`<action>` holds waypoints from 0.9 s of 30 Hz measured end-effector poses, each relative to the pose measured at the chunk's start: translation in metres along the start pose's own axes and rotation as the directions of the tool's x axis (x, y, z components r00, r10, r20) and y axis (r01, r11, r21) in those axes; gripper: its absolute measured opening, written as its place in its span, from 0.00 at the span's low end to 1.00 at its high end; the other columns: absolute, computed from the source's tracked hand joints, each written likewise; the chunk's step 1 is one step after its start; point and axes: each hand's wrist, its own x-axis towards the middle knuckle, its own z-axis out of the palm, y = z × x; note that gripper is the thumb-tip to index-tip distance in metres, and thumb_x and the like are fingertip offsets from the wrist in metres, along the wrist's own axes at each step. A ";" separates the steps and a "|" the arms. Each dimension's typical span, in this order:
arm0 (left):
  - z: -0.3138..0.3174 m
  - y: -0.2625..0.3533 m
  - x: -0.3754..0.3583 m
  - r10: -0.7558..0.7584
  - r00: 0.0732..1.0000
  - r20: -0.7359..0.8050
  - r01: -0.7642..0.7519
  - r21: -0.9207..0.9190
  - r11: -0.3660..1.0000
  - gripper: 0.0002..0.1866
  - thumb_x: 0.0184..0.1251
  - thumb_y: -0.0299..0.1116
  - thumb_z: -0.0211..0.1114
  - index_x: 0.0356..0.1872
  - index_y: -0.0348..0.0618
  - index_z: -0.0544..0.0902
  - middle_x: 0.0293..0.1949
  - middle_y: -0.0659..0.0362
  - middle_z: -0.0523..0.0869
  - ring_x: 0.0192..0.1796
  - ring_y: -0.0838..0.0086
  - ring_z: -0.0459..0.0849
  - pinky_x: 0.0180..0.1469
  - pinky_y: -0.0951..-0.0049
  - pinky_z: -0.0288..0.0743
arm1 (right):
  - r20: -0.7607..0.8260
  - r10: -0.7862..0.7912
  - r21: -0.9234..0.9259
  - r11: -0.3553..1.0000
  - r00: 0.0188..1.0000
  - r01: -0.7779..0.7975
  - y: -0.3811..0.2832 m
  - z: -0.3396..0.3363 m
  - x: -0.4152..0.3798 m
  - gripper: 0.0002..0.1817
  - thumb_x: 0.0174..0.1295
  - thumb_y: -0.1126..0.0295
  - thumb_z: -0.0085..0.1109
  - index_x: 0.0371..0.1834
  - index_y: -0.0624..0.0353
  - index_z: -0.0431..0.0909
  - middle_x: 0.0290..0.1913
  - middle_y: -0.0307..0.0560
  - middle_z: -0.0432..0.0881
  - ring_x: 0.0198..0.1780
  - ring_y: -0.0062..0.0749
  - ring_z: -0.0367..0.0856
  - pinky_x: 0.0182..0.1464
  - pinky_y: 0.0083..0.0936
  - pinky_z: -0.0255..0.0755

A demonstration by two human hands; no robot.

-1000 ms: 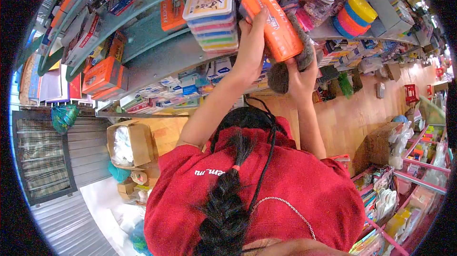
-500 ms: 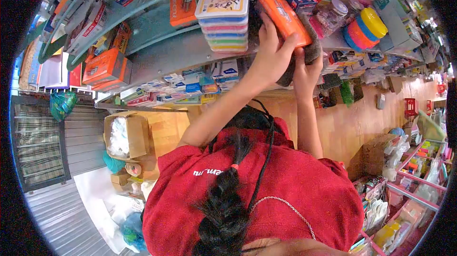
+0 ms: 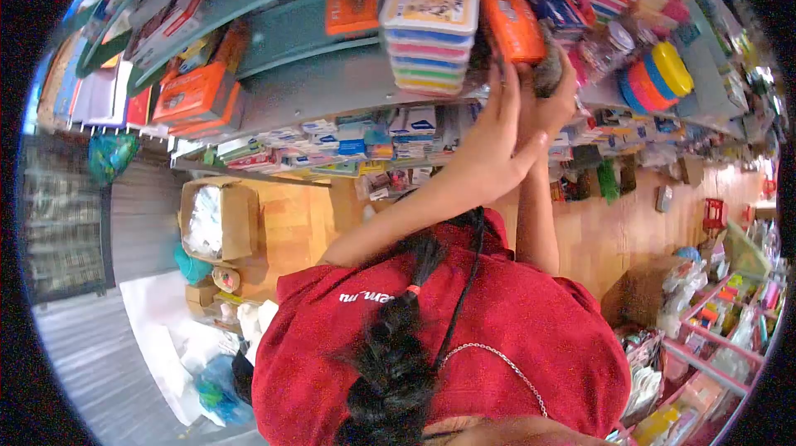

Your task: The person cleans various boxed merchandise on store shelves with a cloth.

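An orange box [image 3: 512,25] sits on the shelf, its near end close to my fingertips. My left hand [image 3: 489,152] is open, with fingers stretched toward the box's lower corner and overlapping my right wrist. Curled just right of it, my right hand [image 3: 557,102] grips a dark grey, soft-looking cloth [image 3: 547,71], mostly hidden by the fingers. Left of the box stands a stack of lidded containers with coloured rims [image 3: 429,40]. A dark blue box [image 3: 557,8] leans close on its right.
More orange boxes [image 3: 199,98] fill the left of the shelf [image 3: 290,85]. Yellow, blue and orange round tubs [image 3: 657,77] stand at right. Small packets [image 3: 352,141] line a lower level. An open carton [image 3: 222,218] rests on the wooden floor.
The orange box has left my left hand's grip and moved forward, beside the container stack. My left hand has drawn back and opened. The view has shifted slightly.
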 end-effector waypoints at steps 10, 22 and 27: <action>-0.071 -0.022 -0.049 0.171 0.906 0.387 -0.125 -0.141 0.982 0.26 0.65 0.44 0.50 0.62 0.45 0.62 0.63 0.46 0.61 0.66 0.58 0.58 0.65 0.64 0.51 | -0.234 -0.339 -0.284 0.920 0.911 0.270 -0.015 0.016 -0.004 0.19 0.47 0.67 0.66 0.40 0.62 0.71 0.37 0.47 0.73 0.42 0.40 0.70 0.49 0.34 0.63; -0.297 -0.108 -0.153 -0.021 0.649 -0.760 -0.592 -0.523 0.613 0.23 0.66 0.47 0.41 0.44 0.35 0.73 0.45 0.50 0.76 0.50 0.62 0.73 0.55 0.61 0.64 | 0.137 -0.389 0.610 0.758 0.911 0.232 -0.100 0.048 -0.058 0.13 0.54 0.62 0.56 0.27 0.61 0.70 0.28 0.45 0.72 0.31 0.32 0.70 0.37 0.28 0.66; -0.383 -0.146 -0.159 -0.248 0.351 -0.903 0.032 -0.253 0.967 0.27 0.66 0.48 0.45 0.58 0.38 0.65 0.57 0.52 0.68 0.59 0.66 0.65 0.62 0.65 0.54 | 0.793 -0.136 0.296 0.938 0.593 -0.180 -0.149 0.134 -0.102 0.22 0.56 0.66 0.54 0.54 0.62 0.68 0.50 0.57 0.74 0.55 0.40 0.71 0.57 0.29 0.60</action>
